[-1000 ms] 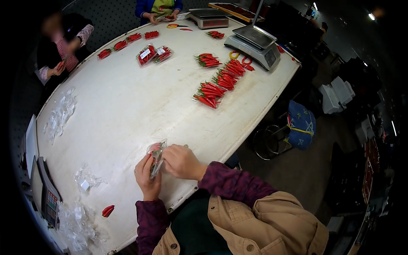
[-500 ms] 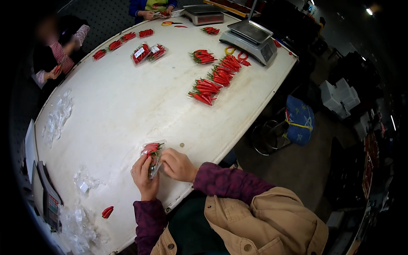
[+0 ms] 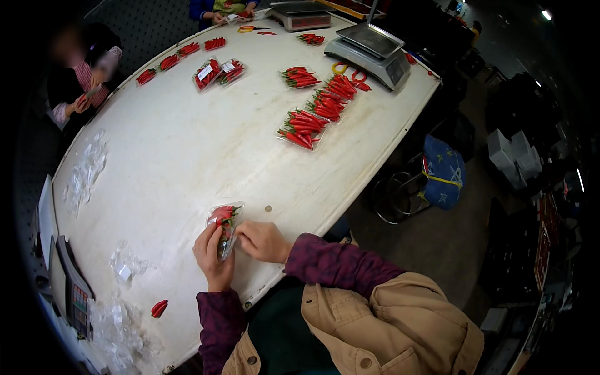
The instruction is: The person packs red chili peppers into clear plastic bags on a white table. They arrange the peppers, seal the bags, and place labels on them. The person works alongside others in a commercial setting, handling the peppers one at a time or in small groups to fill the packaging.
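Note:
Near the table's front edge lies a clear plastic pack of red chili peppers (image 3: 225,213), their green stems showing through. My left hand (image 3: 214,253) is wrapped over its near left side and covers part of it. My right hand (image 3: 262,242) is closed at the pack's right edge, thumb and fingers pinched together; its fingertips are partly hidden, but they seem to grip the clear film. Farther up the table stand several open trays of red chilies (image 3: 302,130) in a slanting row. A few loose chilies (image 3: 159,309) lie to the left of my left sleeve.
Crumpled clear bags (image 3: 119,331) lie at the left, beside a machine with a keypad (image 3: 79,304). A scale (image 3: 369,56) stands at the far right near scissors (image 3: 358,76). Labelled chili packs (image 3: 207,74) lie farther back. Two people work at the far edges. A stool (image 3: 442,172) stands right of the table.
My hands and the pack stay in nearly the same place, with only a slight shift of the right fingers. The view has moved a little. The person at left has moved their hands.

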The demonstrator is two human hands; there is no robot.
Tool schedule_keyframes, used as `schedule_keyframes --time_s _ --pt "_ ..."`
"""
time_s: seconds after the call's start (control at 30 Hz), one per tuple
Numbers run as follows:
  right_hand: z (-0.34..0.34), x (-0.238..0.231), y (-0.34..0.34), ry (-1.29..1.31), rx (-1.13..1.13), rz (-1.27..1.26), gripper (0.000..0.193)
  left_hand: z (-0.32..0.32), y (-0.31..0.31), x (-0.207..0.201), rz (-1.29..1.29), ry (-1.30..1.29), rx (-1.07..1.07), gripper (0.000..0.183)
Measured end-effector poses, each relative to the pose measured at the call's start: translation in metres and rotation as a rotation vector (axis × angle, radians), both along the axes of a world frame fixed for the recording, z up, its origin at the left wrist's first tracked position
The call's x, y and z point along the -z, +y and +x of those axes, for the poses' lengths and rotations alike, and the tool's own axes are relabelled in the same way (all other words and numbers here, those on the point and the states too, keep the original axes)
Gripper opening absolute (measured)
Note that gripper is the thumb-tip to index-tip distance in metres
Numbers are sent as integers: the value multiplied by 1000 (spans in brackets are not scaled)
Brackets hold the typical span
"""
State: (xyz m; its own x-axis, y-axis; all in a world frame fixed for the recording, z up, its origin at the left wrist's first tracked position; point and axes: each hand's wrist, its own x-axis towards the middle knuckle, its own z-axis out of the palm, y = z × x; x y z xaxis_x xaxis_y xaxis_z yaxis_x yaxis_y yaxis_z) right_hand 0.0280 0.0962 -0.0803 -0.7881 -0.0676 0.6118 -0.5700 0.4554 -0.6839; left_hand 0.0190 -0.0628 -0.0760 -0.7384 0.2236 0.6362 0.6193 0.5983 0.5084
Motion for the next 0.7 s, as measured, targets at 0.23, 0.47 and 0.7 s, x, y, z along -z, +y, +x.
schedule_keyframes --time_s 0.23,0.47,0.7 --pt "-1 4 0 -15 -6 -1 10 1 -2 -1 -8 -28 5 47" --pt "0 0 1 -34 -15 1 10 1 -2 -2 -24 -46 2 45" --pt "0 0 2 -35 -32 6 11 1 -1 -4 -23 -30 -11 45"
